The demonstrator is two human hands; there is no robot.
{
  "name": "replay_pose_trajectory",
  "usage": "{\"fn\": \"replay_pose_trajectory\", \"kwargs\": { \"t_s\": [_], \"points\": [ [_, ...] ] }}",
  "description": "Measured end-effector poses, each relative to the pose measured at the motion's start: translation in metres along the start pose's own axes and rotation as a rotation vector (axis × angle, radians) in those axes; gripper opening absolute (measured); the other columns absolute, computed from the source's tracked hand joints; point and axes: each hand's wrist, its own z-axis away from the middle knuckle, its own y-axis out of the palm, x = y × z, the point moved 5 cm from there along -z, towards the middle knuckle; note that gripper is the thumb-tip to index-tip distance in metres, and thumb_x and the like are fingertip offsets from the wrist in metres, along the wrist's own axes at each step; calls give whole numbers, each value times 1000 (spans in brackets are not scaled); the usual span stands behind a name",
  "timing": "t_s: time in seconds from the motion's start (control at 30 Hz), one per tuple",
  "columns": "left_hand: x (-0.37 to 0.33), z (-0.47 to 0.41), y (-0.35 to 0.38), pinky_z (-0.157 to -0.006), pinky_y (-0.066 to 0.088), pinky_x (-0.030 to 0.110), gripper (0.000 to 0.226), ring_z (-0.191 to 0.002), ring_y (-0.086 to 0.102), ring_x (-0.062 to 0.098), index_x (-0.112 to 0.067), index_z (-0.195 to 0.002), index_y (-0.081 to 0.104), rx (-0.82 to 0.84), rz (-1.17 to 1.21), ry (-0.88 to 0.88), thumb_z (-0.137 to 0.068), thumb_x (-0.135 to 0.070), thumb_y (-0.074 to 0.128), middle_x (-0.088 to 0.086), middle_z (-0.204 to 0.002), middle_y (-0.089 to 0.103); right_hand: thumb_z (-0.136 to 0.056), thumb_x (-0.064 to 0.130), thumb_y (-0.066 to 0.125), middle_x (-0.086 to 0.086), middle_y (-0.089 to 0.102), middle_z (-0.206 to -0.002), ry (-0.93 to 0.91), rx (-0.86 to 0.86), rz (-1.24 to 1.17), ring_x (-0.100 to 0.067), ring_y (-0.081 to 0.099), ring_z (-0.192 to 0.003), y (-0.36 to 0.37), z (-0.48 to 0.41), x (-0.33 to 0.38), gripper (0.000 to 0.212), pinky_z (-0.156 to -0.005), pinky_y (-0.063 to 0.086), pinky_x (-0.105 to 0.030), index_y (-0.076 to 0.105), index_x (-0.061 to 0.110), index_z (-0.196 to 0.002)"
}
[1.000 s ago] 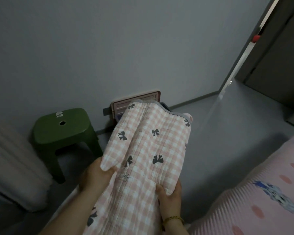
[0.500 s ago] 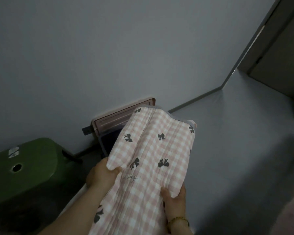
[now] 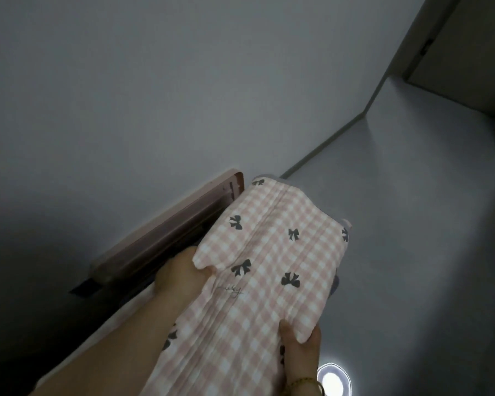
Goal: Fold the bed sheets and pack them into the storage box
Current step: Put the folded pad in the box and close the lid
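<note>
A folded pink-and-white checked bed sheet (image 3: 272, 252) with dark bow prints fills the middle of the head view. My left hand (image 3: 180, 278) grips its left edge from below, thumb tucked under the cloth. My right hand (image 3: 300, 352) holds the right edge, thumb pressed on top. The sheet's far end hangs over the storage box (image 3: 337, 284), most of which is hidden beneath it. The box's pink lid (image 3: 166, 230) stands open and leans against the wall.
A grey wall rises behind the box. Grey floor (image 3: 412, 224) spreads to the right toward a doorway (image 3: 463, 52). A bright spot of reflected light (image 3: 332, 381) shows on the floor by my right wrist.
The view has swung right and closer to the box: the green stool and the pink bed have left the frame. The sheet now reaches farther over the box, both hands holding as before.
</note>
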Motion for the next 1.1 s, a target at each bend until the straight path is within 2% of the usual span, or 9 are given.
{"fn": "replay_pose_trajectory", "kwargs": {
  "t_s": [0.37, 0.5, 0.7, 0.83, 0.87, 0.9, 0.97, 1.03, 1.1],
  "points": [
    [70, -155, 122, -83, 48, 37, 36, -96, 59, 31, -7, -111, 61, -13, 177, -23, -81, -24, 69, 15, -109, 64, -86, -3, 56, -12, 54, -121, 35, -26, -87, -21, 51, -100, 80, -132, -102, 61, -92, 41, -31, 30, 10, -140],
    [85, -172, 144, -75, 43, 29, 34, -85, 53, 21, -7, -112, 61, 15, 151, 4, -82, -23, 68, 12, -109, 64, -85, -6, 55, -7, 51, -115, 56, -48, -91, -19, 49, -98, 82, -142, -121, 66, -88, 38, -28, 27, 13, -142],
    [87, -175, 142, -76, 45, 27, 39, -97, 60, 26, -11, -118, 60, 76, 18, 14, -84, -27, 66, 10, -113, 65, -84, -10, 55, -10, 52, -119, 182, -46, -60, -18, 47, -103, 70, -141, -136, 62, -91, 38, -28, 31, 5, -139],
    [87, -177, 154, -79, 47, 29, 41, -100, 59, 26, -12, -121, 56, 157, -49, -32, -85, -28, 65, 9, -116, 62, -63, 7, 76, -14, 66, -104, 409, 63, 68, -20, 59, -72, 72, -150, -140, 85, -58, 49, -19, 33, -10, -134],
    [88, -179, 156, -81, 47, 30, 43, -101, 59, 27, -12, -121, 54, 172, -43, -47, -84, -29, 65, 9, -117, 62, -62, 16, 74, -17, 63, -112, 397, 22, 199, -23, 61, -76, 66, -150, -130, 88, -64, 52, -24, 31, -7, -135],
    [89, -181, 159, -82, 48, 31, 46, -101, 58, 27, -12, -123, 52, 182, -43, -53, -83, -29, 67, 9, -118, 61, -63, 20, 70, -22, 58, -121, 306, -96, 396, -29, 61, -90, 55, -154, -120, 85, -78, 52, -34, 32, -3, -135],
    [90, -184, 163, -87, 46, 32, 59, -107, 56, 27, -15, -133, 43, 157, -54, -28, -81, -29, 68, 8, -123, 58, -72, 16, 61, -29, 49, -129, -259, -434, 648, -41, 50, -114, 39, -151, -70, 67, -99, 40, -47, 37, 1, -133],
    [83, -186, 163, -102, 33, 34, 73, -124, 45, 27, -15, -145, 27, -16, -38, 89, -83, -30, 63, 7, -140, 45, -74, 22, 51, -26, 41, -136, -876, -407, 755, -39, 35, -125, 67, -147, -27, 59, -109, 21, -43, 40, 6, -131],
    [69, -183, 176, -114, 9, 36, 81, -139, 24, 25, -18, -148, 16, -142, -94, 330, -79, -50, 44, 6, -153, 23, -78, 36, 40, -16, 38, -141, -1178, -248, 1032, -34, 25, -133, 111, -170, -9, 56, -111, 2, -39, 41, 17, -130]
  ]
}}
